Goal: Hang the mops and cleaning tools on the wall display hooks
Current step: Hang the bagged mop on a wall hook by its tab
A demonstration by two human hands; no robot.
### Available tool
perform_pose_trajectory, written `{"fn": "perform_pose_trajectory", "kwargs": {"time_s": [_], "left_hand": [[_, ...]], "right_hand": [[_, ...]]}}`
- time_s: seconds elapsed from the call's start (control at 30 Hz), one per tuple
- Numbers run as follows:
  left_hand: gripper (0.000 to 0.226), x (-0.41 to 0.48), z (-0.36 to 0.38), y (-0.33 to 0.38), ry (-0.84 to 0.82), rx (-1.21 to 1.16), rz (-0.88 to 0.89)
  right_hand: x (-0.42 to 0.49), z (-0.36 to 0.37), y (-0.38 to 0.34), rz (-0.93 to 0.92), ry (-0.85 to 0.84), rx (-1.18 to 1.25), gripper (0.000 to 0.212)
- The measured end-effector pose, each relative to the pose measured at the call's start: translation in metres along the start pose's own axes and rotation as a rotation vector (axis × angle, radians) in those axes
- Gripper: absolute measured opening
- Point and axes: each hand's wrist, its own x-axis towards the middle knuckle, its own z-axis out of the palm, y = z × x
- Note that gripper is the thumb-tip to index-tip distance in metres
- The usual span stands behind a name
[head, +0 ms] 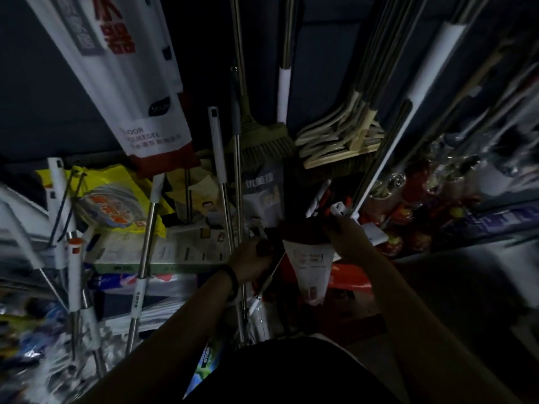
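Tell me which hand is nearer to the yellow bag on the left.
Left. The left hand is to the right of the yellow bag; the right hand is farther right, past the white package.

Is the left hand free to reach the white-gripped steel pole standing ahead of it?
Probably not yet: the left hand and right hand both seem to hold the white-sleeved tool. The pole itself stands unblocked just beyond.

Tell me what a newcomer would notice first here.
The big white floor squeegee pack with red lettering slants across the upper left. At centre, the right hand grips a white-wrapped tool, the left hand close beside it. A bright yellow packet sits at left.
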Motion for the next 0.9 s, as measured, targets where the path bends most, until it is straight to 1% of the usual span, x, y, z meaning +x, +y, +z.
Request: {"fn": "perform_pose_trajectory", "kwargs": {"time_s": [0.03, 0.07, 0.1, 0.13, 0.2, 0.27, 0.3, 0.33, 0.37, 0.4, 0.43, 0.53, 0.67, 0.77, 0.9], "left_hand": [[0.044, -0.002, -0.003, 0.008, 0.027, -0.005, 0.047], [0.047, -0.002, -0.006, 0.015, 0.06, -0.04, 0.073], [0.057, -0.003, -0.01, 0.024, 0.09, -0.081, 0.085], [0.06, -0.005, -0.015, 0.035, 0.115, -0.122, 0.101], [0.036, -0.012, -0.028, 0.06, 0.128, -0.221, 0.184], [0.033, -0.017, -0.044, 0.082, 0.152, -0.195, 0.3], [0.034, -0.021, -0.053, 0.092, 0.203, -0.143, 0.36], [0.029, -0.026, -0.062, 0.102, 0.263, -0.088, 0.414], [0.019, -0.031, -0.07, 0.11, 0.322, -0.057, 0.457], [0.009, -0.036, -0.076, 0.118, 0.367, -0.057, 0.483], [0.007, -0.044, -0.082, 0.128, 0.395, -0.091, 0.514], [0.012, -0.065, -0.101, 0.153, 0.446, -0.17, 0.585], [0.019, -0.085, -0.139, 0.191, 0.509, -0.168, 0.678], [0.017, -0.106, -0.173, 0.227, 0.56, -0.097, 0.747], [0.013, -0.138, -0.219, 0.277, 0.637, -0.013, 0.836]], "right_hand": [[-0.006, -0.012, -0.016, -0.032, 0.029, -0.003, 0.026], [-0.011, -0.024, -0.03, -0.071, 0.063, 0.002, 0.025], [-0.017, -0.035, -0.044, -0.093, 0.085, 0.002, 0.027], [-0.023, -0.043, -0.057, -0.138, 0.094, 0.0, 0.03], [-0.03, -0.058, -0.083, -0.217, 0.092, 0.038, 0.028], [-0.039, -0.071, -0.106, -0.312, 0.094, 0.097, 0.018], [-0.042, -0.076, -0.118, -0.35, 0.097, 0.108, 0.014], [-0.046, -0.081, -0.129, -0.374, 0.114, 0.113, 0.011], [-0.05, -0.085, -0.142, -0.391, 0.135, 0.137, 0.01], [-0.054, -0.09, -0.154, -0.405, 0.153, 0.165, 0.011], [-0.056, -0.095, -0.165, -0.426, 0.166, 0.19, 0.012], [-0.063, -0.111, -0.198, -0.509, 0.213, 0.207, 0.012], [-0.064, -0.136, -0.248, -0.635, 0.254, 0.264, 0.012], [-0.062, -0.158, -0.288, -0.713, 0.282, 0.273, 0.011], [-0.067, -0.192, -0.346, -0.835, 0.325, 0.251, 0.015]]}}
